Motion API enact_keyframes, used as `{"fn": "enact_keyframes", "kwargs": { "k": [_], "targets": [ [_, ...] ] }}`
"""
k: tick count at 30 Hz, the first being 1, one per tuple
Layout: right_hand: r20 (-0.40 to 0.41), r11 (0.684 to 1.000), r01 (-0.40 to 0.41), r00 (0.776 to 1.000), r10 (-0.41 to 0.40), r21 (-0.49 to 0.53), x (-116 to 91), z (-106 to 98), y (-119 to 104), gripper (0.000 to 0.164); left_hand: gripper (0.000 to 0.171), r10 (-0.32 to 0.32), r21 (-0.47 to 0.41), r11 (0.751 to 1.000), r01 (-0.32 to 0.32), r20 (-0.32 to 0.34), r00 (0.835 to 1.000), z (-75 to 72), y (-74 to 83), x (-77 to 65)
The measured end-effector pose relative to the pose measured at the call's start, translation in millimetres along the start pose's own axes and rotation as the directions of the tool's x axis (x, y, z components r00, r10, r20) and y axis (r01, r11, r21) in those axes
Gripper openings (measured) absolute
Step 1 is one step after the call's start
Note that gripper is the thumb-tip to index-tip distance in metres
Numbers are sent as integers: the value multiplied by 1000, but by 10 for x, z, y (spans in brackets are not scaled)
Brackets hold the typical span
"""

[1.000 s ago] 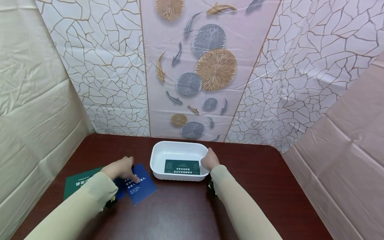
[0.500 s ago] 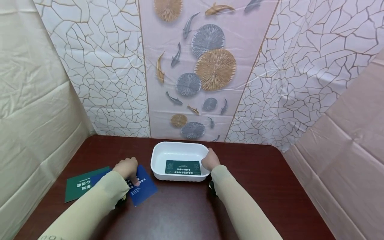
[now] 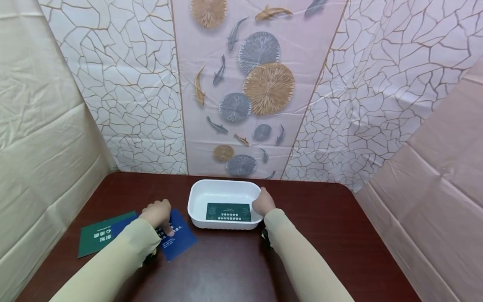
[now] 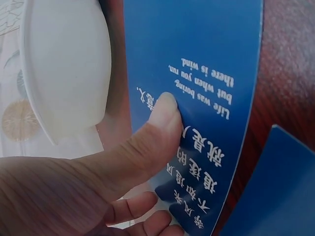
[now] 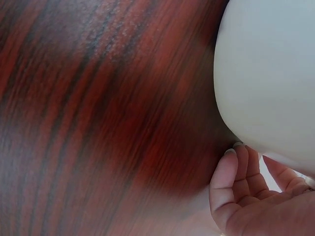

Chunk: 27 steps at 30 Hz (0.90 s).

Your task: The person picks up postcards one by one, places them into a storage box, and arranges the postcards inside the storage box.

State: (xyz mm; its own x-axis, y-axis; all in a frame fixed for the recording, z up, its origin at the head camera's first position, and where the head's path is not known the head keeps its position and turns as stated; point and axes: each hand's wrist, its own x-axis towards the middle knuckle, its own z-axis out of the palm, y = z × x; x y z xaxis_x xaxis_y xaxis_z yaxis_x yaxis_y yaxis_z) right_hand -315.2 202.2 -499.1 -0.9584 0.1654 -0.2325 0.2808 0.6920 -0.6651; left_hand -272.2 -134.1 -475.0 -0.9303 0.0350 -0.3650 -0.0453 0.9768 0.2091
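At the left of the head view, my left hand [image 3: 158, 214] pinches a blue card [image 3: 178, 246] printed with white lettering. The left wrist view shows the thumb [image 4: 165, 115] lying across the printed face, with the other fingers curled at the card's edge. My right hand [image 3: 264, 202] grips the right end of a white plastic basin [image 3: 222, 225]. In the right wrist view its fingers [image 5: 225, 177] curl against the basin's outer wall [image 5: 270, 73]. A dark green card [image 3: 228, 213] with white lettering lies flat inside the basin.
To the left, a green card [image 3: 90, 241] lies on the dark red-brown wooden table [image 3: 219, 268]. A second blue card [image 3: 120, 227] overlaps it, partly hidden by the left sleeve. Patterned cloth [image 3: 143, 105] hangs behind the table, and plain cloth lines both sides.
My left hand has shifted slightly right over the blue card, and the left forearm with it, uncovering more of the green card. My right hand keeps its grip on the basin.
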Motion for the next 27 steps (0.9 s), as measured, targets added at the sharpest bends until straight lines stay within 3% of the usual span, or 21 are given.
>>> {"fn": "enact_keyframes", "kwargs": {
  "k": [15,27],
  "targets": [
    [1,1000,-15,1000,15,1,-55,-15,-61,72,87,-53,22,998,52,33,998,7,5,41],
    [2,1000,-13,1000,13,5,-44,-23,-29,72,93,-34,11,999,34,30,999,30,-3,83]
  ]
}}
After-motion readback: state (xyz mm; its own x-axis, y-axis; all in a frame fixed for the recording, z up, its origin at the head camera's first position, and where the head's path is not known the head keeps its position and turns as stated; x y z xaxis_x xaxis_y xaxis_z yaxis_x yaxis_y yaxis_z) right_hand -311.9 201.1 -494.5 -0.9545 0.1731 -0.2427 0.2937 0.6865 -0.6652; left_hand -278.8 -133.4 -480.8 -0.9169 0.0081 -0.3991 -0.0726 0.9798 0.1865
